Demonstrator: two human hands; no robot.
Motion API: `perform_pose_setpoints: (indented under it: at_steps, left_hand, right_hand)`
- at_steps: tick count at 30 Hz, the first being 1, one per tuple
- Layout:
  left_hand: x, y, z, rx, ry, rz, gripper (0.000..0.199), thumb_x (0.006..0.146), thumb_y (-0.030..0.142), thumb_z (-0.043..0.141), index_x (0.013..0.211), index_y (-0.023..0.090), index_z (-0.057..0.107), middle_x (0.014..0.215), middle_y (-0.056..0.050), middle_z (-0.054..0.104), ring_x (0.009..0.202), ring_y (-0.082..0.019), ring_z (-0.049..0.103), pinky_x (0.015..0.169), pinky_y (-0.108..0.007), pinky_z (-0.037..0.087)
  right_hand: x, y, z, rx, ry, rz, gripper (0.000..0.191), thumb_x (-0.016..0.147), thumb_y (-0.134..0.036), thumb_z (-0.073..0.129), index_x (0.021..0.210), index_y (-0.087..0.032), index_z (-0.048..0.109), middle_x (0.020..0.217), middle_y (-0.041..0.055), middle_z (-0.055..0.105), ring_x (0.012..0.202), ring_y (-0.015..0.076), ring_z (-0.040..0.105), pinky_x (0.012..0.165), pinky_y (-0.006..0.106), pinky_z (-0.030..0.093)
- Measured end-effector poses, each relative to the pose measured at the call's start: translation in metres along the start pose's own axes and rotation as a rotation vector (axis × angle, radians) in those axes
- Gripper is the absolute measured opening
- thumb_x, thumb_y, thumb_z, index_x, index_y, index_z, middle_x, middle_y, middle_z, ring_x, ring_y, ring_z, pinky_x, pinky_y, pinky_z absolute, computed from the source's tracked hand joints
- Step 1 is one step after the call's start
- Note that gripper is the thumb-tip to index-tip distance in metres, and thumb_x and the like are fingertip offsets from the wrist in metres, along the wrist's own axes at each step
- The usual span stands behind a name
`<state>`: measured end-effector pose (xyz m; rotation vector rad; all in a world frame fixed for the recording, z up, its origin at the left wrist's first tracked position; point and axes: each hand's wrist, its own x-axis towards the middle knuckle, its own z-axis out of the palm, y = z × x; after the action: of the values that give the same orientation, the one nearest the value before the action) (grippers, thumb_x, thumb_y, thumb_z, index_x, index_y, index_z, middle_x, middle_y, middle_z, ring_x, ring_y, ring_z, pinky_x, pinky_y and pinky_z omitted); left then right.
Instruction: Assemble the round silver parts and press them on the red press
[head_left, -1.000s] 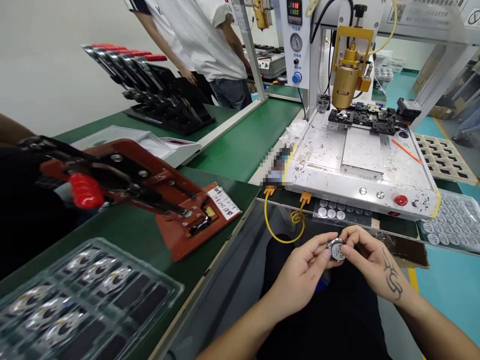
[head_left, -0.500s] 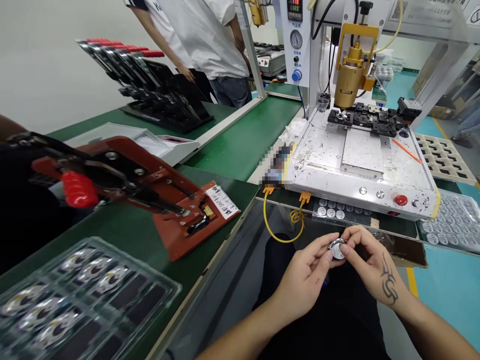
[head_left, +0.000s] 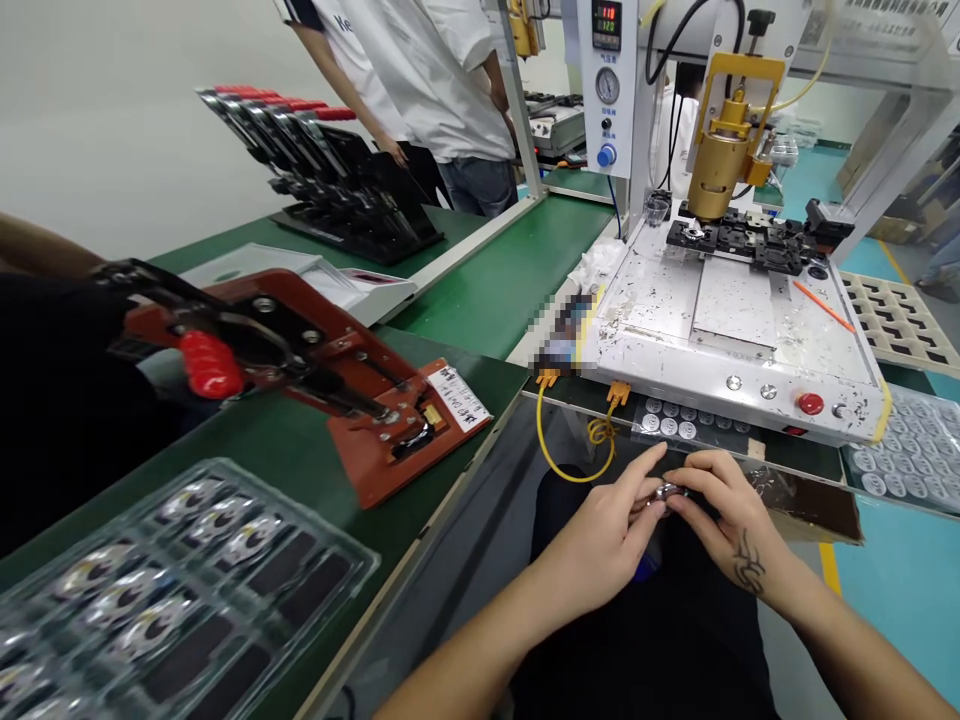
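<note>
Head camera: left hand (head_left: 604, 542) and right hand (head_left: 721, 510) pinch a small shiny silver piece (head_left: 666, 491), fingers hiding most of it; a clear plastic tray (head_left: 363, 562) is cut off.

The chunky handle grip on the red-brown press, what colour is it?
The chunky handle grip is bright, shiny red; the head view shows it best.

Small metal part (head_left: 666, 491) | silvery, shiny, rounded | tilted nearly edge-on, partly covered | held above the lap (head_left: 652, 630) between fingers (head_left: 694, 481) of both hands
</note>
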<state>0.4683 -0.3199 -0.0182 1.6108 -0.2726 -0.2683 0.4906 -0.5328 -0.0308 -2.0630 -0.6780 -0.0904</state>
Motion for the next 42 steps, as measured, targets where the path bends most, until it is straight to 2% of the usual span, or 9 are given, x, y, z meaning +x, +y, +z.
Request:
perform_pose_setpoints:
  at_steps: [4,11,17,23,26,30,34,37,42]
  left_hand:
    - [0.002,0.004,-0.007,-0.15,0.147,-0.027,0.051,0.098,0.031,0.074,0.146,0.025,0.058,0.146,-0.013,0.068,0.117,-0.024,0.075,0.102,-0.037,0.062]
    - [-0.002,0.001,-0.004,-0.243,0.27,-0.098,0.025,0.092,0.039,0.08,0.101,0.017,0.072,0.084,-0.002,0.071,0.075,-0.016,0.07,0.07,-0.029,0.061]
    - [-0.007,0.006,-0.017,-0.217,0.274,-0.134,0.034,0.089,0.046,0.081,0.099,0.016,0.07,0.076,0.0,0.066,0.065,-0.014,0.066,0.063,-0.027,0.057]
    - [-0.017,0.02,-0.027,-0.068,0.261,-0.091,0.026,0.096,0.043,0.073,0.102,0.018,0.07,0.078,0.0,0.069,0.067,-0.015,0.068,0.065,-0.027,0.058]
    - [-0.028,0.054,-0.062,0.236,0.279,0.072,0.022,0.098,0.04,0.073,0.108,0.021,0.073,0.095,-0.005,0.078,0.081,-0.018,0.074,0.078,-0.032,0.061]
    - [-0.042,0.101,-0.142,0.819,0.697,0.564,0.018,0.103,0.036,0.065,0.101,0.021,0.074,0.1,-0.008,0.079,0.093,-0.021,0.073,0.091,-0.038,0.057]
    - [-0.043,0.109,-0.2,1.231,0.57,0.773,0.043,0.107,0.036,0.055,0.066,0.022,0.057,0.061,0.0,0.059,0.064,-0.017,0.057,0.073,-0.035,0.049]
    - [-0.037,0.114,-0.21,1.191,0.572,0.747,0.056,0.109,0.038,0.053,0.056,0.022,0.04,0.052,0.005,0.039,0.051,-0.013,0.038,0.059,-0.031,0.037]
    - [-0.017,0.173,-0.232,0.51,0.885,0.658,0.043,0.108,0.05,0.057,0.076,0.021,0.054,0.064,0.005,0.047,0.057,-0.012,0.049,0.059,-0.025,0.042]
  right_hand:
    - [0.013,-0.005,0.008,0.265,0.103,0.219,0.02,0.104,-0.044,0.067,0.103,-0.024,0.07,0.089,0.004,0.068,0.079,0.02,0.063,0.072,0.033,0.054]
    - [0.024,-0.01,0.028,0.622,0.043,0.387,0.033,0.096,-0.053,0.077,0.094,-0.021,0.066,0.084,0.0012,0.067,0.071,0.0148,0.06,0.065,0.027,0.052]
    - [0.033,-0.007,0.008,0.287,-0.168,0.024,0.043,0.101,-0.034,0.074,0.142,-0.03,0.061,0.095,0.0013,0.069,0.079,0.0169,0.066,0.072,0.029,0.058]
    - [0.058,-0.017,-0.001,-0.074,-0.308,-0.374,0.044,0.107,-0.023,0.062,0.15,-0.03,0.057,0.132,0.0122,0.069,0.112,0.0255,0.072,0.095,0.039,0.06]
    - [0.075,-0.022,0.005,-0.06,-0.258,-0.455,0.042,0.105,-0.022,0.064,0.145,-0.028,0.058,0.122,0.0106,0.072,0.102,0.023,0.073,0.087,0.035,0.061]
    - [0.103,-0.022,0.015,0.045,-0.171,-0.423,0.033,0.099,-0.023,0.07,0.131,-0.028,0.064,0.091,0.0015,0.067,0.075,0.0172,0.065,0.067,0.028,0.056]
    - [0.123,-0.022,0.028,0.131,-0.17,-0.343,0.032,0.099,-0.03,0.072,0.13,-0.028,0.065,0.083,-0.0018,0.063,0.07,0.016,0.061,0.065,0.028,0.054]
    - [0.134,-0.029,0.04,0.184,-0.197,-0.31,0.033,0.098,-0.035,0.073,0.13,-0.026,0.066,0.083,-0.0014,0.063,0.068,0.0158,0.059,0.062,0.029,0.052]
    - [0.156,-0.05,0.074,0.29,-0.276,-0.244,0.035,0.098,-0.041,0.073,0.128,-0.023,0.067,0.082,-0.0004,0.064,0.068,0.0169,0.059,0.061,0.03,0.049]
